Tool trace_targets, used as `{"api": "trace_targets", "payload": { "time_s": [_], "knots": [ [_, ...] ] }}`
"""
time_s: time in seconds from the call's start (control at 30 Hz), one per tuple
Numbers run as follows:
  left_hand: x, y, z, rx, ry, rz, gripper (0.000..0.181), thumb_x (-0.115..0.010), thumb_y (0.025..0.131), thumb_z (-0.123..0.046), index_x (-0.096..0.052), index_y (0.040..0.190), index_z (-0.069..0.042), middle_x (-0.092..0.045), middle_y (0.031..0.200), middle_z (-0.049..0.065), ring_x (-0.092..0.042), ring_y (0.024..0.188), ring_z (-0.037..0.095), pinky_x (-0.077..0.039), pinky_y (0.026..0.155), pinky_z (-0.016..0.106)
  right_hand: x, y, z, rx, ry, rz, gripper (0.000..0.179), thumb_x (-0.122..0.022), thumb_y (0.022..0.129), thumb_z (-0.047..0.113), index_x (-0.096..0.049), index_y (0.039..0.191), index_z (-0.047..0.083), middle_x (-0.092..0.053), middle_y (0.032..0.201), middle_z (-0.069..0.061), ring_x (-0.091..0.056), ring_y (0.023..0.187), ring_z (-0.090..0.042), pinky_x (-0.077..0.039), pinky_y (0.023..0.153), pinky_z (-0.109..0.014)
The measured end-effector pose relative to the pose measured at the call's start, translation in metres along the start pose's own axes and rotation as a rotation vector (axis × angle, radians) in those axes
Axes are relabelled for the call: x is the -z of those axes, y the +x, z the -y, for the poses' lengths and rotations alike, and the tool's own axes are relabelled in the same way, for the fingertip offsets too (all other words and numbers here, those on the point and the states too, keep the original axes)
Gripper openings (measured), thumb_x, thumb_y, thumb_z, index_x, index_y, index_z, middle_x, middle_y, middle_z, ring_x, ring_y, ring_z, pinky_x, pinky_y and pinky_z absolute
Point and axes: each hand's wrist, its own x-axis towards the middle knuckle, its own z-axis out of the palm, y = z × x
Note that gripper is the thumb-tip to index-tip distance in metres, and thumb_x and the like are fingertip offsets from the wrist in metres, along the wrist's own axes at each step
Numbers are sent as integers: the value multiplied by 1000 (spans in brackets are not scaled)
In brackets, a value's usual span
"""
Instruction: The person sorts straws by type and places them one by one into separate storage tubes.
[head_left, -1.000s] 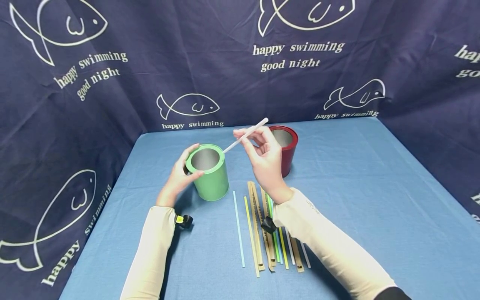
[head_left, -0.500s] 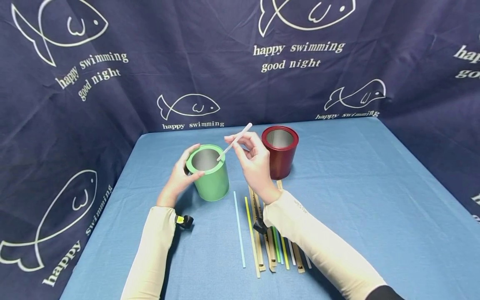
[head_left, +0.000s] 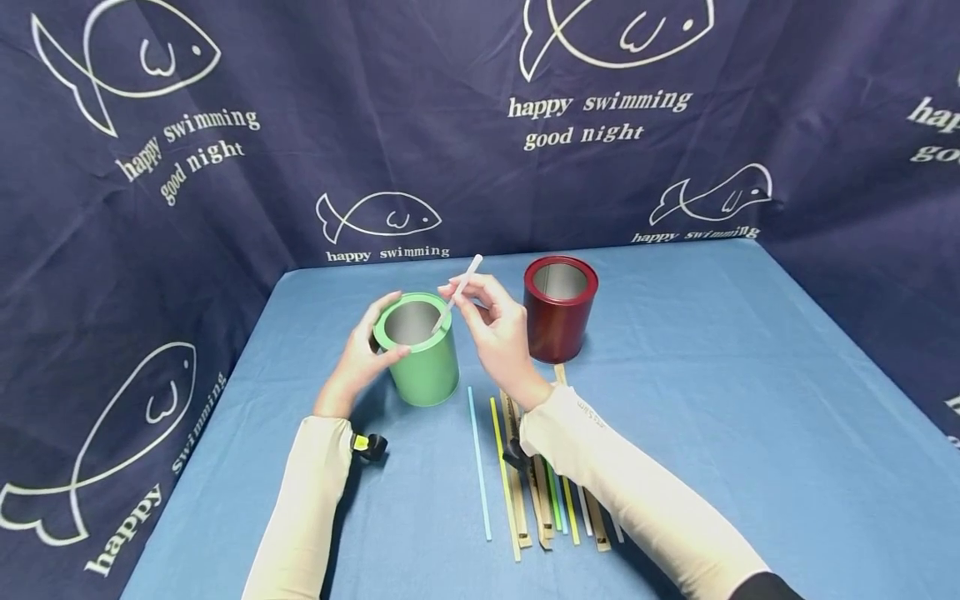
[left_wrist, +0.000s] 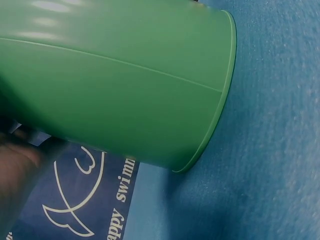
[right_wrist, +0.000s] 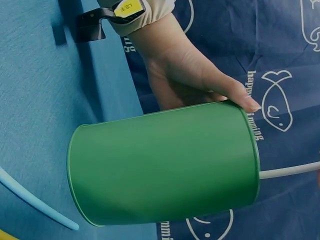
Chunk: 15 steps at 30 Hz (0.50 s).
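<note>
A green can (head_left: 426,375) stands upright on the blue cloth, its mouth facing up. My left hand (head_left: 358,358) holds it at the left of the rim, with the thumb on the near edge and the fingers round the far side. Between thumb and fingers, my right hand (head_left: 501,335) pinches a white straw (head_left: 470,269), tilted, with its lower end inside the can's mouth. In the right wrist view the straw (right_wrist: 287,171) meets the rim of the can (right_wrist: 165,165) opposite the left thumb. The can's wall (left_wrist: 125,65) fills much of the left wrist view.
Behind the right hand stands an open dark red can (head_left: 558,329). A light-blue straw (head_left: 478,467), a yellow straw (head_left: 504,483) and several more straws, some in brown paper sleeves (head_left: 522,529), lie in front, partly under the right forearm. A navy curtain (head_left: 480,150) hangs behind the table.
My right hand has moved left with the white straw, away from the red can. The straw now stands steeper, its lower end inside the green can's mouth. My left hand has stayed put.
</note>
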Motion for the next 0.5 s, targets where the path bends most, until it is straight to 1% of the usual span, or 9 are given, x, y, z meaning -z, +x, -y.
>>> {"api": "trace_targets", "payload": {
  "time_s": [0.17,0.37,0.5],
  "knots": [
    [-2,1,-1,-4,0,-5,80,-67,75,-3,-35,148,-5,-40,149,19,-48,117,10,-42,98,13,-2,0,-7,-40,-13,8,20,-58,93,4,-61,111,-4,-71,105,-21,-68,100,-25,-54,90,-23],
    [-2,2,-2,-10,-4,-3,79,-66,76,-1,-34,148,-4,-39,150,19,-48,117,10,-42,97,14,-6,-1,-13,-73,-15,18,22,-60,93,5,-61,113,-3,-71,105,-21,-68,101,-28,-55,89,-27],
    [-3,1,-1,-16,-8,-1,79,-66,75,-1,-34,148,-3,-38,151,20,-48,116,8,-42,97,13,-7,-2,-15,-95,-41,16,21,-61,93,7,-63,112,0,-72,106,-18,-69,100,-25,-56,87,-26]
  ]
}}
